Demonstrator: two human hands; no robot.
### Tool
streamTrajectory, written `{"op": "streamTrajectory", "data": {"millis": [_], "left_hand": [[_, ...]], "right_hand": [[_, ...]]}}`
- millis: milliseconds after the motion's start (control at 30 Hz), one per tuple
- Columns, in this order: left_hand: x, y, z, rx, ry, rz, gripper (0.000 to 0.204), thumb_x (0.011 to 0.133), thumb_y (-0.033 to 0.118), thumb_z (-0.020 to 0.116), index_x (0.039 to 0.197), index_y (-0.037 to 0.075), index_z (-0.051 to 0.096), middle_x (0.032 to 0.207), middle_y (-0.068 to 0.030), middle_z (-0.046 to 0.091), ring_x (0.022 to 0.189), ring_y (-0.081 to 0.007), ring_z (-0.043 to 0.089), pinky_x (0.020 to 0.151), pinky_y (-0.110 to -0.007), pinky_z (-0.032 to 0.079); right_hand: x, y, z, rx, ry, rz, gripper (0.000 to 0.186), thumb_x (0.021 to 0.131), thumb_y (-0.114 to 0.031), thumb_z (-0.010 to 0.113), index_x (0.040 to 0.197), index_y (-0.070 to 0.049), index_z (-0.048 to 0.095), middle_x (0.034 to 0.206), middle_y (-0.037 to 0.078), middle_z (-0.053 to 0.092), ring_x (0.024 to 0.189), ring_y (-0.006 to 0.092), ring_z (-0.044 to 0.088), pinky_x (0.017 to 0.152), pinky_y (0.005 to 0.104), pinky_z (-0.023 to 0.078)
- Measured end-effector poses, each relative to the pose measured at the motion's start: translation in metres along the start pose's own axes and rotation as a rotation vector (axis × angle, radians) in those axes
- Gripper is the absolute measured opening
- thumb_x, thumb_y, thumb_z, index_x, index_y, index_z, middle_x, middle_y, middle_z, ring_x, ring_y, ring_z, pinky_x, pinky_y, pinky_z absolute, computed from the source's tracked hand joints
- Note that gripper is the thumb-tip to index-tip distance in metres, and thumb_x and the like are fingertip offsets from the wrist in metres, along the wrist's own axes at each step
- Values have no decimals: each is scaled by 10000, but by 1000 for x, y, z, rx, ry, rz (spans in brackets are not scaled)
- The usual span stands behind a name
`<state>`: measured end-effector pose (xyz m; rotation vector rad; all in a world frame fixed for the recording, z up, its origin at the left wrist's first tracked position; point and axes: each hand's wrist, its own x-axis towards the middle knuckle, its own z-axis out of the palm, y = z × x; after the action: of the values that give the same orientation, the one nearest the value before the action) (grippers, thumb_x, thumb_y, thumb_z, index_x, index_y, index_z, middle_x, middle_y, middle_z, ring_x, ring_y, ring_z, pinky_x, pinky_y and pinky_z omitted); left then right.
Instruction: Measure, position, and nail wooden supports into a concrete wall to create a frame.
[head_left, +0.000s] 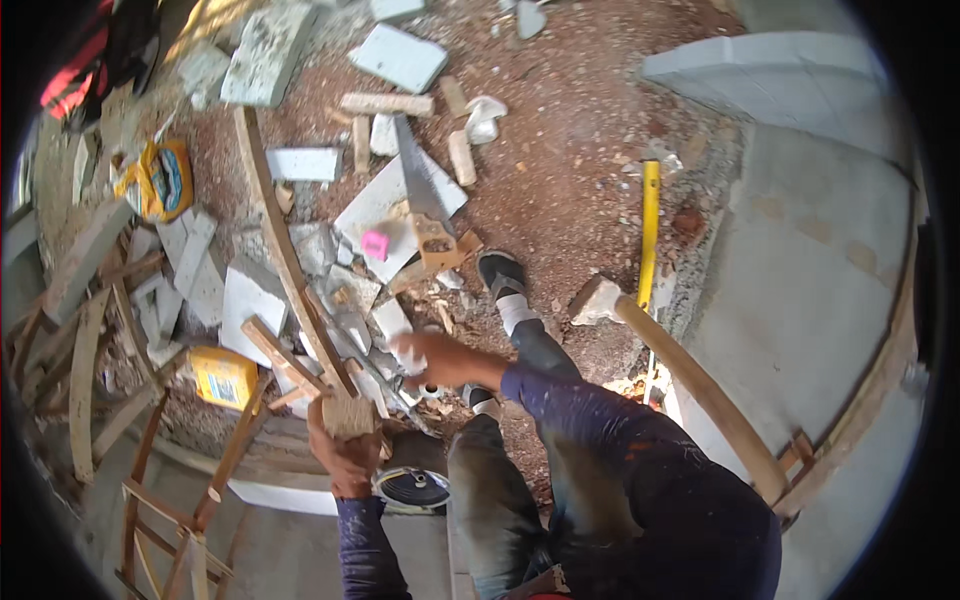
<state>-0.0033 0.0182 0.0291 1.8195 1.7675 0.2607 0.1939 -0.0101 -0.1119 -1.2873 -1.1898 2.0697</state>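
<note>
My left hand (345, 462) is closed around a short, squared block of wood (348, 416). The block sits at the near end of a long wooden batten (290, 255), which slants away to the upper left; whether the two touch I cannot tell. To the right of the block, my right hand (445, 361) reaches across, slightly blurred, with fingers apart and nothing visible in them. Below that hand lies a thin metal bar (395, 395). Farther off, a handsaw (418, 180) with a wooden handle rests on a white slab (378, 212), beside a small pink object (375, 245).
Broken pale blocks (400, 57) and scrap wood litter the reddish ground. A yellow container (222, 377) and yellow bag (160, 180) stand left, near a wooden frame (205, 500). At right are a yellow spirit level (650, 220), a wooden pole (705, 395) and a grey slab (800, 240).
</note>
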Motion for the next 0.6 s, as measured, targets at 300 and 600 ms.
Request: {"op": "streamTrajectory", "data": {"millis": [300, 600], "left_hand": [[-72, 98, -158, -94, 376, 410, 537, 846, 162, 728, 1274, 17, 439, 1194, -146, 520, 1039, -276, 539, 943, -408, 425], [-114, 207, -225, -656, 245, 277, 623, 944, 240, 662, 1368, -33, 295, 1050, -199, 590, 844, -238, 612, 737, -368, 551]], "right_hand": [[-146, -46, 177, 962, 362, 369, 740, 904, -548, 646, 1334, 24, 458, 840, 131, 596, 626, 177, 589, 537, 305, 515], [-230, -94, 222, 1879, 958, 169, 921, 872, -568, 664, 1502, -90, 191, 1519, 226, 222, 1227, 506, 457, 1004, 596, 461]]}}
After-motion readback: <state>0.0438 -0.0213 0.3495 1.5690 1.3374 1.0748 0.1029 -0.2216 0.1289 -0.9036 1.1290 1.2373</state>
